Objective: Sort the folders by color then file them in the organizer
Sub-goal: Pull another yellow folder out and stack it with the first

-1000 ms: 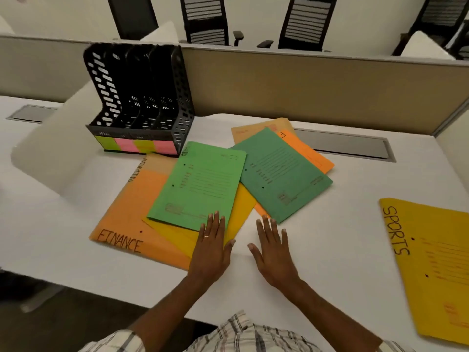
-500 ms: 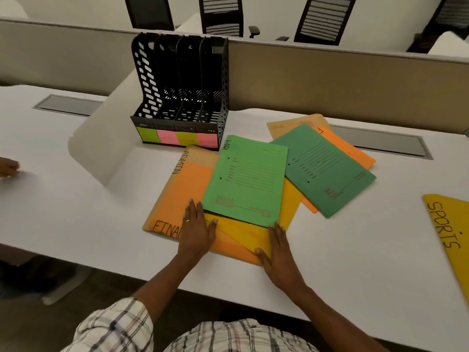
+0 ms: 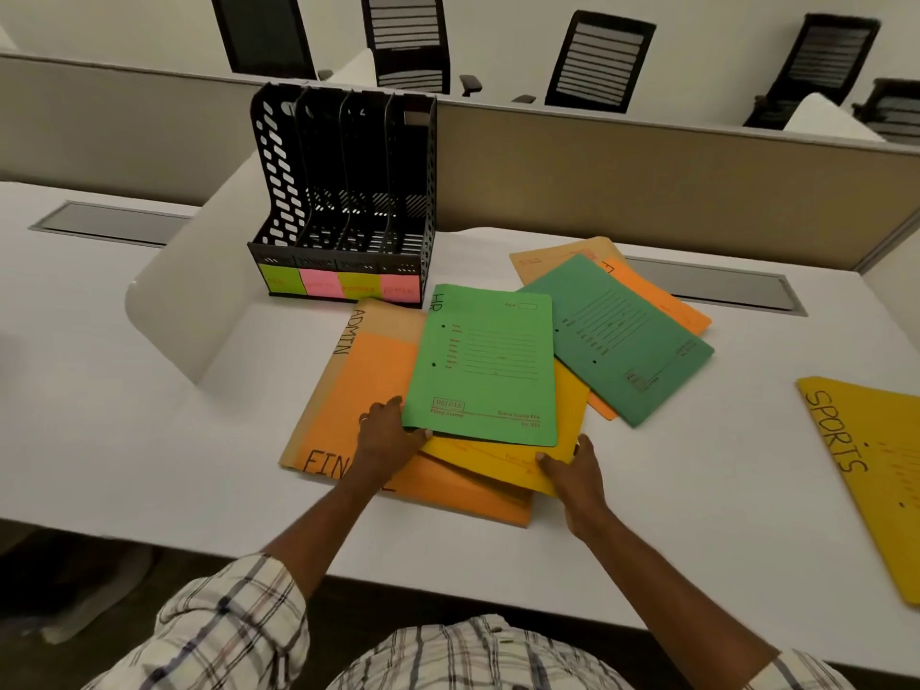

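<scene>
Nothing is filed yet: the organizer point(image 3: 343, 191) stands empty. My left hand point(image 3: 386, 435) pinches the HR folder point(image 3: 483, 366), and my right hand point(image 3: 572, 470) pinches the yellow folder point(image 3: 498, 460) beneath it.

Black office chairs point(image 3: 599, 59) behind beige partition point(image 3: 647, 181).

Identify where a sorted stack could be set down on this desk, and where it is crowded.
Free: bare white desk between the dark green card folder and the yellow SPORTS folder; also left of the orange FINANCE folder. Crowded: the overlapping folder pile before the black slotted organizer.
</scene>
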Motion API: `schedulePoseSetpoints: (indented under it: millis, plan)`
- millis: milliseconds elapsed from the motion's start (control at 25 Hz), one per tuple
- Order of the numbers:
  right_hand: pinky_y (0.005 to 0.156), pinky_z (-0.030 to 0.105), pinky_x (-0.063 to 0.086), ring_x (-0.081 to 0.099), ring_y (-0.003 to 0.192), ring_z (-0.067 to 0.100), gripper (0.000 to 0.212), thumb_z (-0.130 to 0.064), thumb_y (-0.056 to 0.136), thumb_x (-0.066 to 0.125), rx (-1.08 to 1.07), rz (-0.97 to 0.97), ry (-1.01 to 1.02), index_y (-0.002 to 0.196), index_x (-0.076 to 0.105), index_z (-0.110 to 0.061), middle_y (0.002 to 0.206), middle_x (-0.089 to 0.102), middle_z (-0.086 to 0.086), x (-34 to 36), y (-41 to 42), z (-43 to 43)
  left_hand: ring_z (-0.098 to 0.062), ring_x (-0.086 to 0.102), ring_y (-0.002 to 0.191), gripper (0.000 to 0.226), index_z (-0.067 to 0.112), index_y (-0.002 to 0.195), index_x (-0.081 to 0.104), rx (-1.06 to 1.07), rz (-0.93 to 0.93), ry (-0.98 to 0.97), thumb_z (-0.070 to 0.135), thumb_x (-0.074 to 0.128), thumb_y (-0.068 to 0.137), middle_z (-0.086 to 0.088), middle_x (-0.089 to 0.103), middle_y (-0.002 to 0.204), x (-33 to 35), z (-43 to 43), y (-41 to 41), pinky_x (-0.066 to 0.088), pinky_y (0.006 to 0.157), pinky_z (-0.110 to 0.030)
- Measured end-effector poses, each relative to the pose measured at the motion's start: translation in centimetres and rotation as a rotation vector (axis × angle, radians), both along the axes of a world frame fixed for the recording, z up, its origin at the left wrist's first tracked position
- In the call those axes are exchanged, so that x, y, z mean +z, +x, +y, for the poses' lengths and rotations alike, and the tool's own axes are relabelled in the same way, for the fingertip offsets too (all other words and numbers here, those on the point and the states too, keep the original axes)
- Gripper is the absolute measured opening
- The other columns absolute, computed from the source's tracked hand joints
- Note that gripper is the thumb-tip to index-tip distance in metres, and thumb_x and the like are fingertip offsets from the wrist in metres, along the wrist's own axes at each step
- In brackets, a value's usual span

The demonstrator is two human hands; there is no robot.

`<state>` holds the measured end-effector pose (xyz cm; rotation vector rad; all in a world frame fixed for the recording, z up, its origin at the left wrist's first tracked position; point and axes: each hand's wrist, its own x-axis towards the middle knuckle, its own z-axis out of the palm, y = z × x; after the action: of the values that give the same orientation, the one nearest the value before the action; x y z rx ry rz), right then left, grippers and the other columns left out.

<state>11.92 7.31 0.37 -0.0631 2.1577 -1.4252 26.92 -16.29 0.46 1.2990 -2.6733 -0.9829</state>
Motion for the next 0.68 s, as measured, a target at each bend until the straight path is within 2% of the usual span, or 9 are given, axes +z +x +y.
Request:
schedulePoseSetpoints:
  millis: [80,200,280,320,440,560,680]
  plan:
    - [0.108,0.054,0.044,0.049,0.131,0.038,0.068,-0.011,0.091,0.070,-0.021,-0.017,0.016,0.149,0.036,-0.004,0.146,0.050,0.017,0.1,-0.6,0.3,-0.036,0.061,0.116,0.063,0.003,0.131,0.057,0.002,0.031,0.077,0.041,0.079,0.086,-0.019,0.064,0.126,0.3,-0.2,-0.3,0.052,0.096,-0.043]
    - [0.101,0.052,0.050,0.057,0.119,0.038,0.051,-0.011,0.092,0.069,-0.049,-0.066,0.004,0.139,0.050,-0.006,0.135,0.059,0.019,0.7,-1.9,1.0,-0.033,0.067,0.107,0.055,0.004,0.129,0.066,-0.003,0.126,0.082,0.040,0.077,0.089,-0.017,0.070,0.122,0.4,0.1,-0.3,0.057,0.089,-0.045]
    - [0.093,0.049,0.054,0.063,0.111,0.037,0.043,-0.010,0.092,0.069,-0.040,-0.097,-0.017,0.133,0.056,-0.009,0.129,0.064,0.018,1.5,-2.5,1.4,-0.033,0.066,0.102,0.051,0.006,0.127,0.068,0.013,0.146,0.055,0.042,0.073,0.092,-0.017,0.071,0.116,0.3,0.7,-0.1,0.057,0.082,-0.044]
    - [0.090,0.047,0.055,0.064,0.107,0.036,0.042,-0.009,0.092,0.069,-0.033,-0.110,-0.033,0.132,0.058,-0.010,0.127,0.066,0.018,2.0,-2.7,1.6,-0.030,0.066,0.097,0.049,0.006,0.125,0.069,0.029,0.161,0.066,0.043,0.072,0.092,-0.016,0.072,0.111,0.3,0.8,0.1,0.056,0.075,-0.038]
    - [0.084,0.048,0.057,0.066,0.098,0.035,0.044,-0.002,0.091,0.067,-0.042,-0.217,-0.156,0.133,0.056,-0.010,0.125,0.066,0.018,3.8,-3.3,2.3,-0.021,0.062,0.076,0.041,0.006,0.106,0.074,0.124,0.202,0.160,0.045,0.072,0.092,-0.009,0.071,0.089,0.6,1.1,0.5,0.042,0.055,-0.026]
    - [0.092,0.051,0.053,0.065,0.109,0.040,0.046,0.001,0.091,0.065,-0.022,-0.344,-0.251,0.135,0.054,-0.009,0.128,0.066,0.019,6.3,-3.6,3.1,-0.019,0.058,0.068,0.039,0.006,0.086,0.074,0.194,0.271,0.284,0.044,0.078,0.086,-0.004,0.067,0.076,1.3,1.1,1.8,0.039,0.052,-0.025]
    - [0.089,0.046,0.055,0.064,0.114,0.040,0.047,0.001,0.092,0.064,0.041,-0.396,-0.258,0.137,0.054,-0.008,0.129,0.066,0.019,8.5,-3.3,4.4,-0.019,0.058,0.067,0.046,0.002,0.086,0.074,0.218,0.354,0.553,0.046,0.084,0.076,-0.007,0.067,0.075,2.9,1.3,3.8,0.042,0.053,-0.025]
